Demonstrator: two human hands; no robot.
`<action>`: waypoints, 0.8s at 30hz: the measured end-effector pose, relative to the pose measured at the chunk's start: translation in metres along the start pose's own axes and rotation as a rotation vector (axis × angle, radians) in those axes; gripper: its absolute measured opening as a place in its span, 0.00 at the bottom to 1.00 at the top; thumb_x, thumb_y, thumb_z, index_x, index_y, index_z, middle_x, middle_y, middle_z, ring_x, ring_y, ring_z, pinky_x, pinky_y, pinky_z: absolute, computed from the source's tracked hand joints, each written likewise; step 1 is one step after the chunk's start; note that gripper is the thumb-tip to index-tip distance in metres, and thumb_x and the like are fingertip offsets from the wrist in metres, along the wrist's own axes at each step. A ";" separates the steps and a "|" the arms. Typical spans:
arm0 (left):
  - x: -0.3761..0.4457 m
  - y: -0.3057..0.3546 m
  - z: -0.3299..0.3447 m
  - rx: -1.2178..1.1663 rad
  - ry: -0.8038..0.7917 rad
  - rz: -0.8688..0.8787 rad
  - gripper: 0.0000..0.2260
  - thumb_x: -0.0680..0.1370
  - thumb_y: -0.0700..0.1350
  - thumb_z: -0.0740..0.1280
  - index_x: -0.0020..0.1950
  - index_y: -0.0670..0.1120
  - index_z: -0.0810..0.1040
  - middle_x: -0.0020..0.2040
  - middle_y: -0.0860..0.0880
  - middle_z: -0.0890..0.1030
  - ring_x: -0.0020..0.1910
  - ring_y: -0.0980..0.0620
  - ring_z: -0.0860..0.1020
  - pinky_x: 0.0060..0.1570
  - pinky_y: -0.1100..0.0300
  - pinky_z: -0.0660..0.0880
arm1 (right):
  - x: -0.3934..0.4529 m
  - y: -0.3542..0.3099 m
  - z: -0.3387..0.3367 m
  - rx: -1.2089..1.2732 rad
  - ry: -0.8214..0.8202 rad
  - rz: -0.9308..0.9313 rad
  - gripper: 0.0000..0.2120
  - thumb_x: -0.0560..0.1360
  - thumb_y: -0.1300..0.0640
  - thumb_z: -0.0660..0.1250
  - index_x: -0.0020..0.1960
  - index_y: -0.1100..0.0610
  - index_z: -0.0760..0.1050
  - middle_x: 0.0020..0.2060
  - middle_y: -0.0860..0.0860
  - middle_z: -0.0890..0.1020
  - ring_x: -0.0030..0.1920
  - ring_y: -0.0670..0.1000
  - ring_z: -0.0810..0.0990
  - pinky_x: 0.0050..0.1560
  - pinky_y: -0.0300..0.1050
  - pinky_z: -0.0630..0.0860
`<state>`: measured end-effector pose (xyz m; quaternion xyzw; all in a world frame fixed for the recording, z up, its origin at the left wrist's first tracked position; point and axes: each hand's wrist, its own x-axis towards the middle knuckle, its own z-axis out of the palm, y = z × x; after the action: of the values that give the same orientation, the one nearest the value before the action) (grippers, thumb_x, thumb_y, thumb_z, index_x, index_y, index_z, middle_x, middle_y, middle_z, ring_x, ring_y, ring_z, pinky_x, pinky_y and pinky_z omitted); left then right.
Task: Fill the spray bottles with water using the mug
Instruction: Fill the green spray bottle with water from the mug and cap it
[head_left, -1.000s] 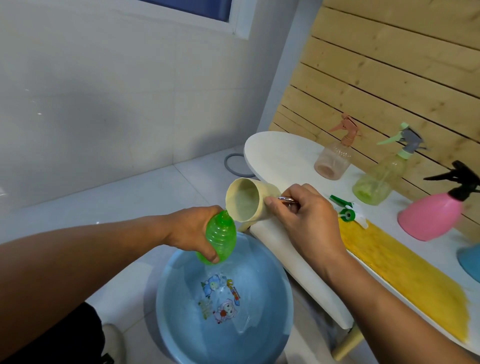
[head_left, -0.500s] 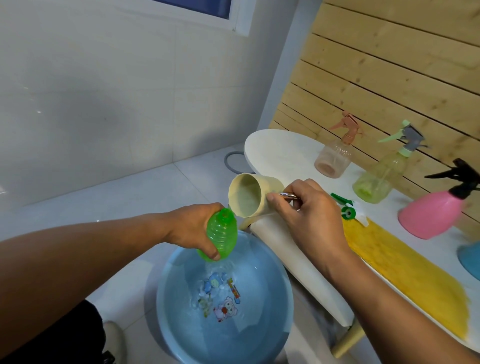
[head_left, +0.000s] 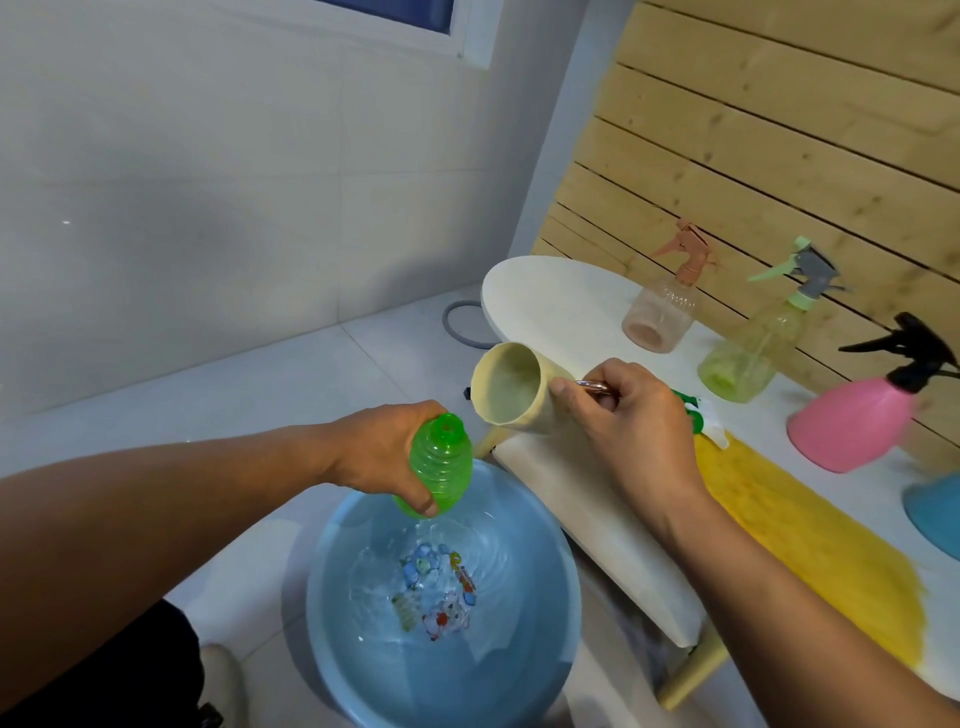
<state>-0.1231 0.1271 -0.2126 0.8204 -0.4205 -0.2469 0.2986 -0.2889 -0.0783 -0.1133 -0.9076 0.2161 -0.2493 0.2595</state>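
My left hand (head_left: 382, 451) grips a green ribbed bottle (head_left: 441, 465) without its spray head, its open neck up, above the blue basin (head_left: 363, 623). My right hand (head_left: 631, 421) holds the beige mug (head_left: 511, 388) by its metal handle, tipped on its side with the mouth facing left, just right of and above the bottle's neck. No water stream shows between them. The water in the basin ripples over a cartoon print.
On the white table (head_left: 561, 306) stand a peach spray bottle (head_left: 662, 306), a pale green one (head_left: 753, 348) and a pink one (head_left: 857, 421). A loose green spray head (head_left: 693, 410) lies behind my right hand by a yellow mat (head_left: 810, 551). A blue object (head_left: 935, 514) sits at the right edge.
The mug has lifted up and right, away from the bottle's neck. The water in the basin has become more rippled.
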 end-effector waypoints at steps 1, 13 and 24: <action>0.000 0.000 0.000 -0.005 0.000 0.003 0.37 0.62 0.52 0.87 0.65 0.60 0.72 0.57 0.59 0.81 0.57 0.57 0.80 0.59 0.55 0.79 | 0.000 0.001 0.000 -0.012 0.006 0.004 0.16 0.76 0.43 0.71 0.37 0.53 0.73 0.34 0.47 0.75 0.37 0.48 0.73 0.39 0.50 0.70; 0.002 0.003 0.001 -0.040 0.003 0.013 0.33 0.62 0.52 0.87 0.61 0.60 0.73 0.55 0.58 0.82 0.55 0.58 0.81 0.58 0.55 0.79 | 0.000 0.001 0.002 -0.010 -0.010 0.031 0.17 0.75 0.43 0.71 0.36 0.54 0.74 0.33 0.47 0.75 0.36 0.47 0.73 0.36 0.48 0.66; 0.001 -0.009 -0.005 -0.050 0.009 0.015 0.33 0.59 0.55 0.86 0.59 0.62 0.73 0.54 0.59 0.81 0.55 0.57 0.81 0.58 0.54 0.80 | -0.010 0.013 0.011 -0.610 0.075 -0.386 0.11 0.75 0.48 0.71 0.39 0.52 0.75 0.36 0.48 0.73 0.37 0.55 0.75 0.28 0.42 0.60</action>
<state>-0.1147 0.1322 -0.2156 0.8107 -0.4190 -0.2512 0.3226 -0.2939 -0.0792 -0.1331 -0.9576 0.1146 -0.2508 -0.0832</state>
